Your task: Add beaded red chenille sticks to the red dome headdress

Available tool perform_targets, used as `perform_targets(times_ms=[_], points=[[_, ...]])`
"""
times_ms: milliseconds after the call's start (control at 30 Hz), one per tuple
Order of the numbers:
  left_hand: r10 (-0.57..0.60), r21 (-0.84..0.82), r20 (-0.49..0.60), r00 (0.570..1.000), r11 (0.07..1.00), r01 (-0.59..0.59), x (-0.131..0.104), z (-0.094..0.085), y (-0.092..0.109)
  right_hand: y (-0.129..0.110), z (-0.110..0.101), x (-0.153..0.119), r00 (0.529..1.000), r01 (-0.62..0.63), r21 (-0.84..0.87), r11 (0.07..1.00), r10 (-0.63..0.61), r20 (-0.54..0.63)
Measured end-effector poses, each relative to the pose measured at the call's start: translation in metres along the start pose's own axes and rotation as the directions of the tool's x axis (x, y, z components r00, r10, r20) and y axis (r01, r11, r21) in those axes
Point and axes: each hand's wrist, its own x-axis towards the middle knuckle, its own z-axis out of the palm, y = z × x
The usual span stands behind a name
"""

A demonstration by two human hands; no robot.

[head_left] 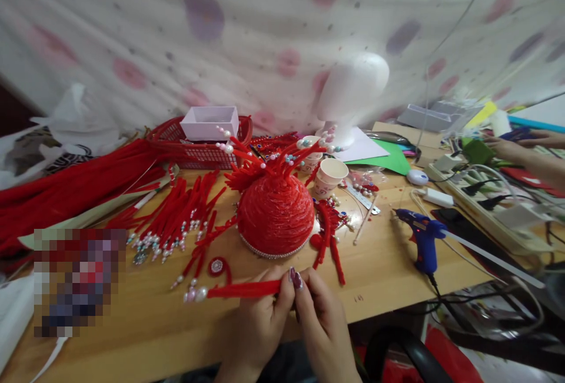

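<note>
Near the table's front edge, my left hand (pixel 265 318) grips a red pipe cleaner stem (pixel 242 289) whose left end carries pink and white pearl beads. My right hand (pixel 320 321) meets it, thumb tips nearly touching, pinched at the stem's right end. Just beyond stands a dome-shaped red headdress (pixel 276 215) with a beaded lower rim and pearl-tipped red stems rising from its top. A red coil with a round jewelled centre (pixel 216 266) lies left of it. Bead-tipped red stems (pixel 176 212) are heaped farther left.
A blue glue gun (pixel 421 233) with a glue stick stands at right, near a power strip (pixel 481 200). Behind are paper cups (pixel 331 174), a white foam head (pixel 357 89) and a red basket (pixel 203 156). Another person's hand (pixel 516 150) works at far right.
</note>
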Motion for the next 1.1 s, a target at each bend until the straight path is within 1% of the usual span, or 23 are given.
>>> perform_targets(times_ms=[67, 133, 200, 233, 300, 333, 367, 400, 433, 467, 500, 533, 567, 633, 700, 767, 867, 967, 1100], points=[[0.080, 0.110, 0.005, 0.997, 0.991, -0.080, 0.001, -0.002, -0.003, 0.000, -0.001, 0.002, 0.997, 0.072, -0.100, 0.992, -0.073, -0.012], [0.157, 0.191, 0.004, 0.988, 0.969, -0.154, 0.004, -0.004, -0.006, -0.001, -0.003, 0.001, 0.987, 0.154, -0.222, 0.963, -0.161, -0.012], [0.179, 0.213, -0.006, 0.984, 0.961, -0.173, 0.008, -0.005, -0.009, -0.003, -0.004, -0.006, 0.962, 0.240, -0.343, 0.908, -0.270, -0.041], [0.162, 0.197, -0.003, 0.987, 0.968, -0.158, 0.009, -0.005, -0.010, -0.006, -0.005, -0.011, 0.946, 0.272, -0.390, 0.880, -0.318, -0.059], [0.060, 0.111, -0.002, 0.998, 0.992, -0.059, 0.009, -0.004, -0.008, -0.011, -0.005, -0.021, 0.925, 0.294, -0.442, 0.848, -0.369, -0.091], [-0.021, 0.036, -0.003, 1.000, 0.999, 0.021, 0.008, -0.004, -0.006, -0.015, -0.006, -0.024, 0.927, 0.283, -0.444, 0.850, -0.361, -0.102], [-0.127, -0.061, -0.006, 0.992, 0.990, 0.127, 0.007, -0.003, -0.003, -0.018, -0.007, -0.026, 0.936, 0.255, -0.437, 0.862, -0.335, -0.113], [-0.240, -0.177, -0.013, 0.971, 0.956, 0.234, 0.007, -0.002, 0.001, -0.020, -0.008, -0.025, 0.945, 0.222, -0.425, 0.877, -0.302, -0.129], [-0.342, -0.293, -0.006, 0.940, 0.899, 0.325, 0.007, -0.002, 0.005, -0.022, -0.010, -0.023, 0.952, 0.186, -0.410, 0.893, -0.267, -0.148], [-0.415, -0.395, 0.011, 0.910, 0.834, 0.385, 0.007, -0.001, 0.009, -0.023, -0.012, -0.020, 0.959, 0.151, -0.392, 0.907, -0.231, -0.165], [-0.459, -0.474, 0.033, 0.888, 0.775, 0.418, 0.008, -0.001, 0.013, -0.023, -0.013, -0.016, 0.965, 0.128, -0.371, 0.920, -0.202, -0.167], [-0.482, -0.526, 0.049, 0.875, 0.732, 0.433, 0.009, -0.001, 0.016, -0.022, -0.014, -0.011, 0.970, 0.125, -0.349, 0.929, -0.188, -0.153], [-0.487, -0.551, 0.057, 0.872, 0.713, 0.434, 0.010, -0.002, 0.018, -0.021, -0.015, -0.008, 0.975, 0.140, -0.328, 0.934, -0.188, -0.121], [-0.461, -0.539, 0.054, 0.886, 0.733, 0.415, 0.010, -0.003, 0.021, -0.018, -0.012, -0.004, 0.978, 0.193, -0.284, 0.939, -0.209, -0.024], [-0.388, -0.466, 0.038, 0.921, 0.808, 0.360, 0.006, -0.004, 0.020, -0.015, -0.007, -0.004, 0.973, 0.226, -0.278, 0.934, -0.228, 0.026], [-0.272, -0.350, 0.024, 0.962, 0.899, 0.263, -0.001, -0.004, 0.018, -0.012, -0.002, -0.006, 0.973, 0.221, -0.319, 0.922, -0.230, 0.011], [-0.128, -0.148, 0.014, 0.992, 0.981, 0.129, -0.009, -0.004, 0.011, -0.011, 0.004, -0.010, 0.968, 0.218, -0.402, 0.889, -0.251, -0.030], [-0.026, 0.001, -0.016, 1.000, 1.000, 0.026, -0.011, -0.003, 0.007, -0.011, 0.004, -0.010, 0.960, 0.236, -0.445, 0.864, -0.278, -0.032], [0.078, 0.129, -0.059, 0.995, 0.989, -0.070, -0.009, -0.004, 0.008, -0.013, 0.002, -0.008, 0.949, 0.261, -0.464, 0.846, -0.313, -0.036]])
